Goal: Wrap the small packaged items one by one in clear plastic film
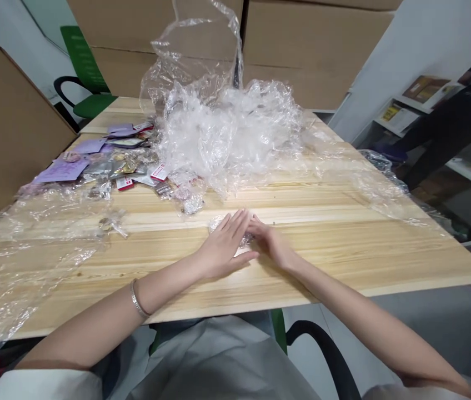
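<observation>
At far left a loose plastic sheet (23, 244) hangs over the table (344, 261) edge, and behind it lies a spread of packets (106, 161), purple cards and small sealed bags with red labels among them. Nearer the middle, a crumpled heap of clear wrap (227, 128) rises at the back of the table, with cardboard boxes (314, 50) stacked behind. In front of the heap, both hands meet over a small clear pouch (219, 223) lying flat on the wood. The left hand (225, 247), a bracelet (138, 300) on its wrist, lies open with fingers stretched flat across the pouch, pressing rather than clasping. The right hand (271, 241) comes in from the other side, its fingertips touching the pouch's right end under the left fingers; whether they pinch the film or only rest on it cannot be told, as the left hand hides the contact. The work in hand looks like flattening or smoothing the pouch against the table. A next move would likely call for a firm hold on one edge, since thin film slips and crinkles easily. At far right a person in dark clothing (460, 128) stands by shelves (422, 100).
</observation>
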Demonstrator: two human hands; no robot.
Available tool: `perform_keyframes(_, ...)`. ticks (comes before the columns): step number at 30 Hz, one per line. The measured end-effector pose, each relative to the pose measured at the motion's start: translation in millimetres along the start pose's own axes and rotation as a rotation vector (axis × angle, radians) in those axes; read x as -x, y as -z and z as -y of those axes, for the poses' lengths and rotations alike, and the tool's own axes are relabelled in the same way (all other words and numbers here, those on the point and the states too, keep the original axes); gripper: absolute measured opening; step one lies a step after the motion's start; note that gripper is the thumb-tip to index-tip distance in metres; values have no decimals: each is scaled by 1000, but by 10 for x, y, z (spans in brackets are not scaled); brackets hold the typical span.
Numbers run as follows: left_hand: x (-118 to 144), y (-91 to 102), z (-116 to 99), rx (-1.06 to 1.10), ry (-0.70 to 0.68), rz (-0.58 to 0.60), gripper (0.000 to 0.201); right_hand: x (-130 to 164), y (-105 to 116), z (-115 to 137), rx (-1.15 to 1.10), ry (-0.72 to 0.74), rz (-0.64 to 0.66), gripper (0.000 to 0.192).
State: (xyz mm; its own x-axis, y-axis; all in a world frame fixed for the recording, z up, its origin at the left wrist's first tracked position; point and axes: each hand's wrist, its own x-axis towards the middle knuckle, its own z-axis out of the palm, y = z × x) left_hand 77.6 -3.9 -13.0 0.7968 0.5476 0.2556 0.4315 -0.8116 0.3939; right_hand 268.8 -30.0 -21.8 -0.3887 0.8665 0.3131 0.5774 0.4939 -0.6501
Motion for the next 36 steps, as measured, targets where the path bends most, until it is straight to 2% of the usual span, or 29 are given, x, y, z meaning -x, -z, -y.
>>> perform_keyframes(2, -15, -30, 9, -77, 9, 75, 85, 26, 229, -216, -31, -65, -200, 49)
perform_keyframes(3, -23, -37, 12, -108, 14, 91, 85, 35, 371, -349, 54, -112, -328, 45)
perform_keyframes(5, -40, -35, 13, -139, 46, 98, 83, 32, 692, -648, 369, -213, -547, 36)
perform_keyframes(7, -60, -23, 11, -143, 84, 105, 74, -7, 1027, -964, 666, -365, -638, 66)
perform_keyframes(9, -83, -8, 15, -146, 114, 107, 59, -73, 1315, -1251, 766, -610, -634, 98)
perform_keyframes(11, -104, 6, 31, -153, 127, 108, 55, -149, 1508, -1467, 763, -854, -598, 114)
perform_keyframes(13, -118, 19, 58, -154, 125, 113, 59, -222, 1592, -1590, 722, -1031, -498, 111)
perform_keyframes(15, -120, 24, 89, -145, 122, 123, 59, -288, 1588, -1616, 677, -1090, -366, 91)
perform_keyframes(18, -95, 3, 142, -140, 118, 125, 56, -375, 1479, -1491, 649, -993, -221, 58)
perform_keyframes(20, -62, -28, 181, -139, 100, 104, 57, -425, 1354, -1305, 651, -893, -150, 47)
perform_keyframes(24, -4, -54, 247, -82, 78, 19, 60, -495, 989, -760, 620, -663, 4, 42)
perform_keyframes(27, 1, 9, 256, 38, 115, -82, 55, -503, 682, -348, 546, -476, 116, 44)
perform_keyframes(29, -12, 83, 238, 140, 143, -187, 50, -481, 523, -151, 466, -345, 205, 42)
perform_keyframes(31, -29, 159, 205, 241, 200, -334, 43, -446, 431, -48, 282, -165, 269, 39)
perform_keyframes(32, -38, 190, 182, 299, 245, -420, 39, -430, 414, -30, 171, -71, 249, 39)
perform_keyframes(34, -53, 231, 125, 468, 354, -579, 32, -409, 427, -40, 8, 51, 57, 43)
perform_keyframes(36, -74, 244, 47, 722, 455, -680, 30, -409, 473, -57, -53, 23, -171, 45)
